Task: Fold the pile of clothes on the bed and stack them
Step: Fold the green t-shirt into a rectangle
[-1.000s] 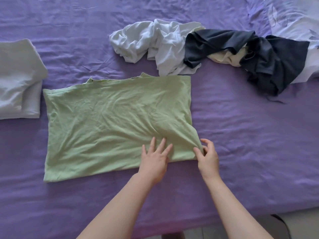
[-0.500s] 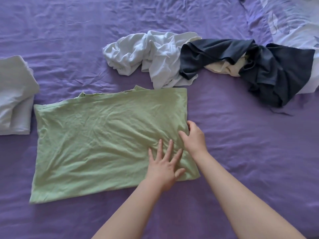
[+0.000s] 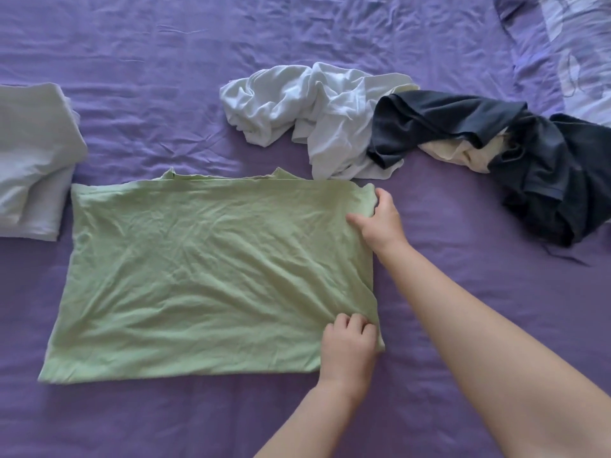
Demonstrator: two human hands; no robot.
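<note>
**Soft, even daylight over a bed**

Bright diffuse light falls on the purple bed sheet (image 3: pixel 429 309); shadows under the forearms and cloth folds are faint and soft-edged. No glare. Detail is slightly soft throughout, with mild wide-angle stretching toward the edges.

Both hands gripping the right edge of the green garment (image 3: pixel 205 276), arms bare.

The left hand (image 3: pixel 348 347) sits at the near right corner, fingers curled under and bunched on the cloth, knuckles facing up; its forearm enters from the lower edge of the view and runs up and slightly right. The right hand (image 3: pixel 380 221) is at the far right corner, thumb lying flat on top of the cloth and pointing left, fingers wrapped round the edge. Its forearm crosses from the lower right, extended diagonally up and left, wrist straight. The two hands are well apart along the same edge.
</note>
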